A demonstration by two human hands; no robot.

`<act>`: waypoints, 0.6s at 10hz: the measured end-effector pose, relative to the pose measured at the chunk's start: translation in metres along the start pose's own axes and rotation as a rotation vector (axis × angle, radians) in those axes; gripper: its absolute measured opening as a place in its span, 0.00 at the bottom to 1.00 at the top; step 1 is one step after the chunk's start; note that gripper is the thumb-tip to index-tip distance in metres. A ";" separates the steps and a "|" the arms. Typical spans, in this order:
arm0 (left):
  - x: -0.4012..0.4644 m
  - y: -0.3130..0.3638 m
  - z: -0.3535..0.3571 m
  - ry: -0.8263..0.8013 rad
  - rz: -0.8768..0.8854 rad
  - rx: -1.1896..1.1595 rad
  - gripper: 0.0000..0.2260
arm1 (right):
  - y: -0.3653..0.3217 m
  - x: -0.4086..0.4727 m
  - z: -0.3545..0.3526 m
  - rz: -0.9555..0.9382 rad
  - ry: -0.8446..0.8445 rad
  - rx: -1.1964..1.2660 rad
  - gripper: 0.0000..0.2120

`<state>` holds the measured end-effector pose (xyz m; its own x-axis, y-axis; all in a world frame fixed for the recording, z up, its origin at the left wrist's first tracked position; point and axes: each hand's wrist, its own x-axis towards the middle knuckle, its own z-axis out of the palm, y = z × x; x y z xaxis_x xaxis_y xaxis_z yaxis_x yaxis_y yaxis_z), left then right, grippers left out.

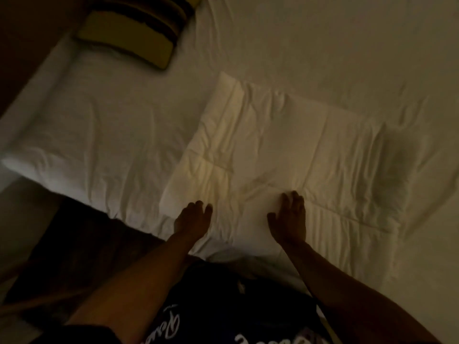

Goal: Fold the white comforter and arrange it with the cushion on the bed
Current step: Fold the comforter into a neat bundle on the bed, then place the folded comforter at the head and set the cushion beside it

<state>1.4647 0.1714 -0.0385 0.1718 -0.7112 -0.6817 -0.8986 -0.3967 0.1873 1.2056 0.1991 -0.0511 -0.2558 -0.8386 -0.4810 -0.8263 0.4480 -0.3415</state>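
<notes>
While the room is dim, the head view shows the white comforter point(268, 150) folded into a rectangle on the bed point(99, 125), lying under and just ahead of both hands. Left hand point(193, 217) rests flat on its near edge, fingers spread, gripping nothing. Right hand point(289, 217) lies likewise flat beside it, fingers loosely apart. Well ahead and left of the left hand lies the striped cushion point(129, 33).

Matt, creased cloth comforter point(273, 145)
</notes>
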 end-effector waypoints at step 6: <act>-0.066 -0.380 -0.041 -0.246 -0.430 -1.036 0.14 | -0.320 -0.135 0.128 -0.009 -0.398 0.403 0.12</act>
<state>1.8110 0.3449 -0.0356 0.1983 -0.3138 -0.9286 -0.0017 -0.9475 0.3198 1.5686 0.2089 0.0193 0.0243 -0.6963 -0.7173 -0.5504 0.5897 -0.5910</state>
